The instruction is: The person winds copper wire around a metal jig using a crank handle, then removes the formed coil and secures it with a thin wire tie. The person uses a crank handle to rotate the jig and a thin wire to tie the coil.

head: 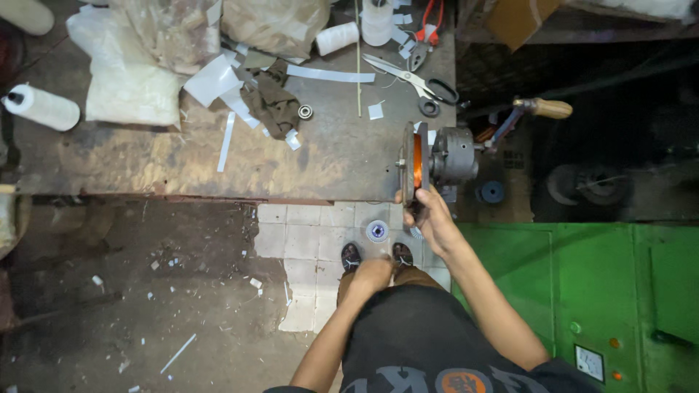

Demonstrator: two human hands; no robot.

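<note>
Nearest, the left hand (373, 275) hangs loosely curled above two sandalled feet, holding nothing I can make out. Just beyond, the right hand (429, 218) grips the lower edge of one coil of orange wire (417, 161) mounted on a hand-cranked winder (455, 154) at the counter (328, 156) edge. Farther back lie one pair of scissors (415, 78), one bearing (305, 112) and three white thread spools (44, 107).

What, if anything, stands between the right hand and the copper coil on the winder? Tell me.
Nothing visible. The right hand already rests against the lower edge of the copper coil on the winder. The left hand hangs lower, apart from it.
</note>
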